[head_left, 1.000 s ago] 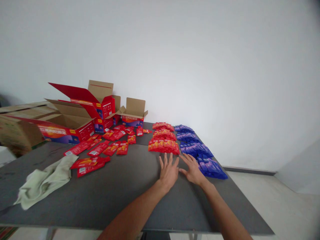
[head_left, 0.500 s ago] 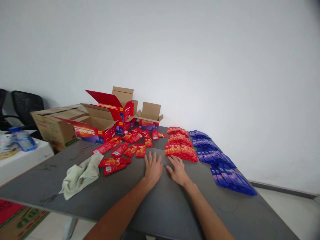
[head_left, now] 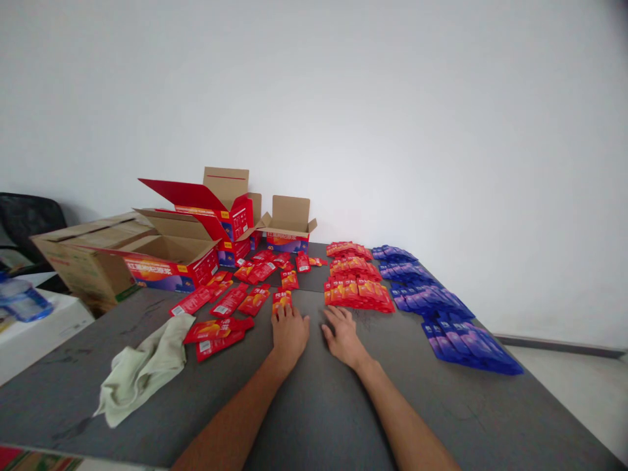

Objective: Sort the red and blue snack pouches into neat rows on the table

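table (head_left: 304, 405): dark, carries everything before you.
open red box (head_left: 169, 258): far left, flaps up, ready for loading.
sorted rows: red packets (head_left: 357, 291), blue packets (head_left: 441, 314) – grouped by colour.
loose red packets (head_left: 230, 301): scattered, unsorted.
left hand (head_left: 289, 330): your fingers spread flat, tips touching one red packet (head_left: 282, 299).
right hand (head_left: 343, 335): flat, open, holding nothing.

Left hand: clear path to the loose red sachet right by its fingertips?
Probably yes. The left hand lies flat on the table with its fingertips at the near edge of the red sachet; nothing lies between them, and the right hand sits off to the side.
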Tool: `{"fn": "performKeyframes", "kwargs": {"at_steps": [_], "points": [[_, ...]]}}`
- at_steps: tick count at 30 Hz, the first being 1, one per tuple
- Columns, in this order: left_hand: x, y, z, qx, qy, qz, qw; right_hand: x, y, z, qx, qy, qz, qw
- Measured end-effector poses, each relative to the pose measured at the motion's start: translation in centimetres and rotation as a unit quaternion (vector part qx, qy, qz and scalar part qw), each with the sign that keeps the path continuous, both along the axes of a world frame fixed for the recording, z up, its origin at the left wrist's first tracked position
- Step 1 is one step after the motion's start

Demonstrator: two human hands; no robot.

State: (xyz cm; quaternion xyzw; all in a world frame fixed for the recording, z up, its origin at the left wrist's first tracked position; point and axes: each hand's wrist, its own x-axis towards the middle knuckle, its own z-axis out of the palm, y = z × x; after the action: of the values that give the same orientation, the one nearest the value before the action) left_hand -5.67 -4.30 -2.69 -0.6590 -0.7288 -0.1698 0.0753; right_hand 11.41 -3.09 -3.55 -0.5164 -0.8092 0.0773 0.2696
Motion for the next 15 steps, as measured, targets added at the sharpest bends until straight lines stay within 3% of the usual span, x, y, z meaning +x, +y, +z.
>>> {"fn": "performKeyframes", "kwargs": {"at_steps": [7,13,15], "points": [[3.5,-2.0,0.5,-0.042,-0.04,-0.094,0.994,0.6,-0.1,-0.5,-0.022,0.006,0.003,1.0],[3.9,0.1,1.2,-0.068,-0.089,-0.161,0.981,0.9,-0.3,-0.6,-0.034,0.027,0.015,0.999],[3.4,1.1,1.5,-0.05,-0.085,-0.141,0.985,0.9,-0.5,-0.5,-0.035,0.033,0.019,0.999]]}}
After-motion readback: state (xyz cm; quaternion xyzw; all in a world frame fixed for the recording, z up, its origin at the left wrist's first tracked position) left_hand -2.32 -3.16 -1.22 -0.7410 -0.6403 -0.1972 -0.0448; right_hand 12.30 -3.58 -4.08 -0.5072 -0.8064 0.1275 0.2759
